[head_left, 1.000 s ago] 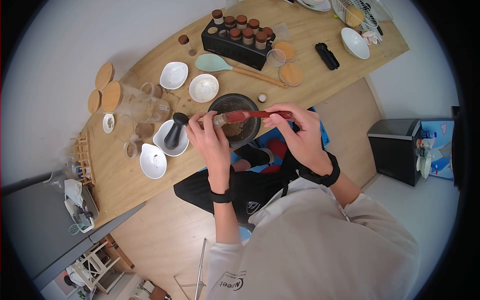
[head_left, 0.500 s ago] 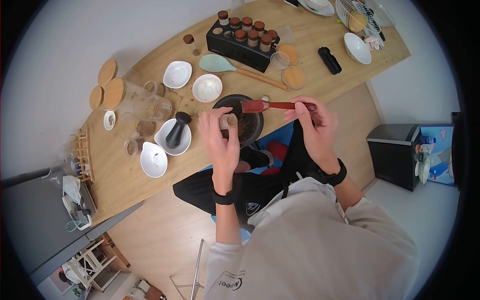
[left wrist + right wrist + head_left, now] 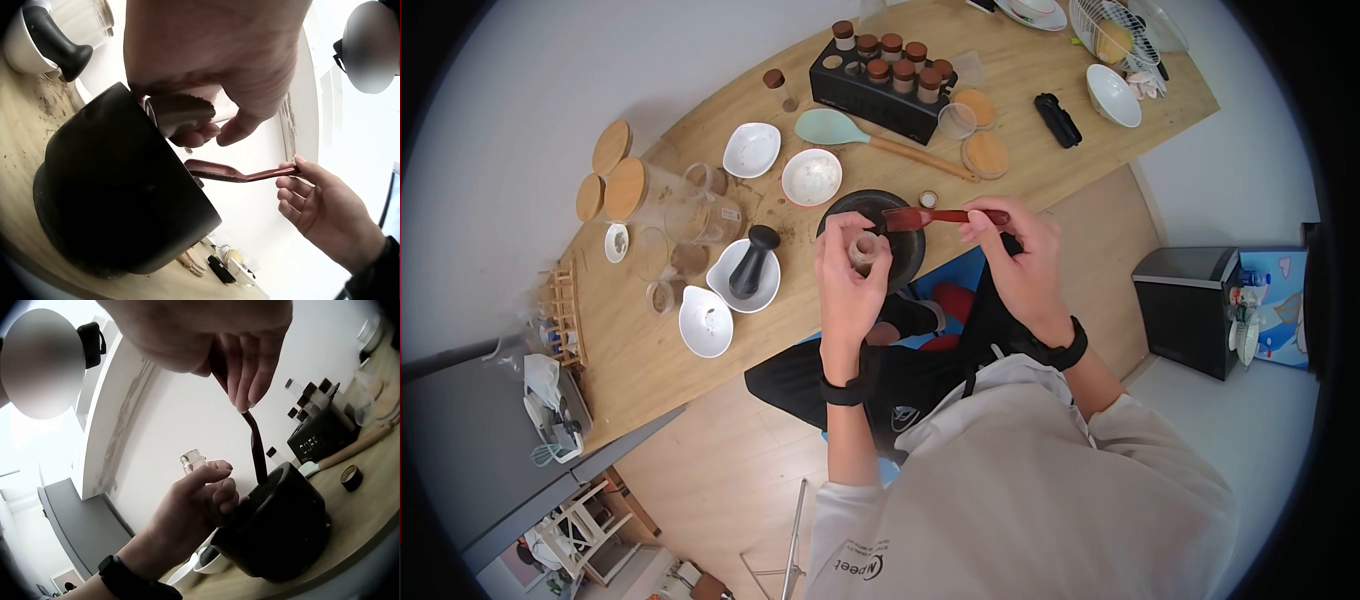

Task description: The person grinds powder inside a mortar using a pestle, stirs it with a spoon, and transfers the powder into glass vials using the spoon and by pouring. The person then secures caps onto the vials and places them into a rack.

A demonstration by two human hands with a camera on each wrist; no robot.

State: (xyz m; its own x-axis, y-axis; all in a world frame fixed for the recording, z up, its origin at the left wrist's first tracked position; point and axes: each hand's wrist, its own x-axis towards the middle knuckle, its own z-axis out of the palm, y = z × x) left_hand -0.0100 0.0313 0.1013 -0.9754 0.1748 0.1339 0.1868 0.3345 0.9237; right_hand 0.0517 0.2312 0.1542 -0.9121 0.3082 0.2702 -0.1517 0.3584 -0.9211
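My left hand (image 3: 848, 295) grips a small glass jar (image 3: 863, 251) by its sides, its open mouth facing up, with brownish powder inside. The jar sits over the near-left rim of a black mortar (image 3: 912, 262). Between the fingers and thumb of my right hand (image 3: 1028, 268) is the handle of a dark red scoop (image 3: 945, 215). Its flat head hangs over the mortar, apart from the jar; the right wrist view has the scoop (image 3: 257, 450) pointing down toward the mortar's rim. Beyond the mortar lies a small round cap (image 3: 928, 199).
A black pestle (image 3: 752, 268) leans in a white spouted bowl (image 3: 722, 272) on the left. Behind the mortar are a white bowl (image 3: 812, 178), a spatula (image 3: 830, 127) and a black rack (image 3: 870, 100) of brown-capped jars. Lidded glass canisters (image 3: 628, 188) stand far left.
The scoop's head has drawn away from the jar's mouth to the right, then dipped slightly. My left hand has turned the jar from lying sideways to mouth up, shifting it a little right.
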